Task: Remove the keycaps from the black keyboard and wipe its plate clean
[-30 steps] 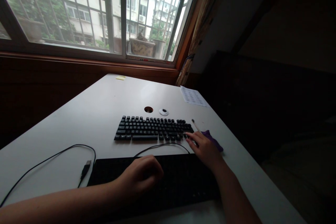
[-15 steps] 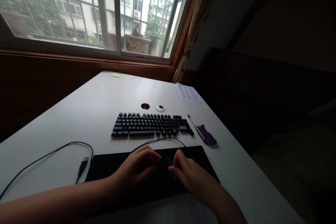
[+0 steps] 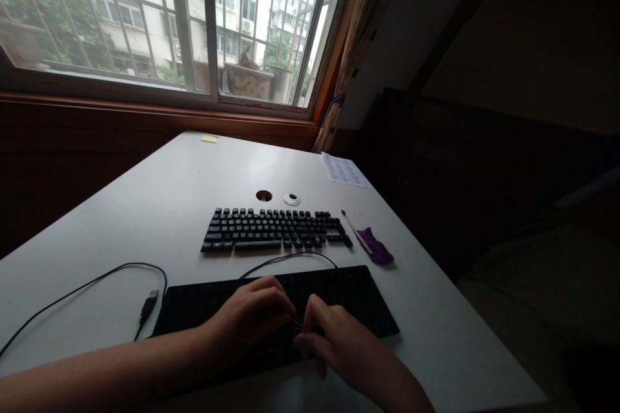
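Observation:
A black keyboard base (image 3: 361, 297) lies flat at the near side of the desk, mostly dark, with its keys hard to make out. Above its middle, my left hand (image 3: 254, 310) has its fingers curled and pressed together. My right hand (image 3: 329, 332) is closed in a pinch close beside it, and the fingertips of both hands almost meet. Something small and dark shows between them, too dim to name. Beyond the base, loose black keycaps (image 3: 266, 230) stand in rows in a keyboard's layout.
A brush (image 3: 357, 232) rests partly on a purple cloth (image 3: 375, 248) at the right. A black cable with a USB plug (image 3: 149, 306) curves across the left. Farther back are a cable hole (image 3: 264, 195), its round cover (image 3: 291, 199), a printed sheet (image 3: 343, 171) and yellow notes (image 3: 210, 139).
My right hand has moved left and toward me, closer to my left hand. My left hand stays curled above the keyboard base. The whole view has shifted slightly.

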`<act>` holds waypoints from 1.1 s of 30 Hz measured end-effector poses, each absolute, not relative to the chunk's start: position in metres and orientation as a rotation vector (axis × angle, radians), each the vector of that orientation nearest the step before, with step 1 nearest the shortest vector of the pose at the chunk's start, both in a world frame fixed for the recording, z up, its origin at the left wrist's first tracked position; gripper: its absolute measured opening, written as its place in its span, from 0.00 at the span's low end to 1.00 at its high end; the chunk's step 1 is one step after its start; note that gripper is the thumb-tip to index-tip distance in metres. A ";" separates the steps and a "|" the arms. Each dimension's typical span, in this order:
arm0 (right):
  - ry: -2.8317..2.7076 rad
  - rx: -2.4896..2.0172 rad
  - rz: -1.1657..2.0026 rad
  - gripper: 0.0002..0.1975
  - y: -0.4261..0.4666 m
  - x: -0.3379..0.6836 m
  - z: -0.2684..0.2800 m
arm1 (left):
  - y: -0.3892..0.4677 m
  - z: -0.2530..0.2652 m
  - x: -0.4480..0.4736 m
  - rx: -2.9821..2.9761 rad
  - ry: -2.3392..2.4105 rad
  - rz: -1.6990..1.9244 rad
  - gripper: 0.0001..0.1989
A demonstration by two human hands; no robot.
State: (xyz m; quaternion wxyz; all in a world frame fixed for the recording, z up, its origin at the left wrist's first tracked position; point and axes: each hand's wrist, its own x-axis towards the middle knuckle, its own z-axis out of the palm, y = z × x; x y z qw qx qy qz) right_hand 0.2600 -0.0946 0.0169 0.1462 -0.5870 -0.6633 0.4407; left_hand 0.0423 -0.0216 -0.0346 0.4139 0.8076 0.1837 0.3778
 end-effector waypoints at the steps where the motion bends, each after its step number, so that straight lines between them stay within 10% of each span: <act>1: -1.902 -1.680 1.275 0.07 -0.095 0.260 0.017 | -0.022 -0.034 0.042 2.026 0.459 0.940 0.04; 33: -1.312 -1.146 0.820 0.17 -0.141 0.249 -0.020 | -0.031 -0.031 0.041 2.116 0.357 0.967 0.02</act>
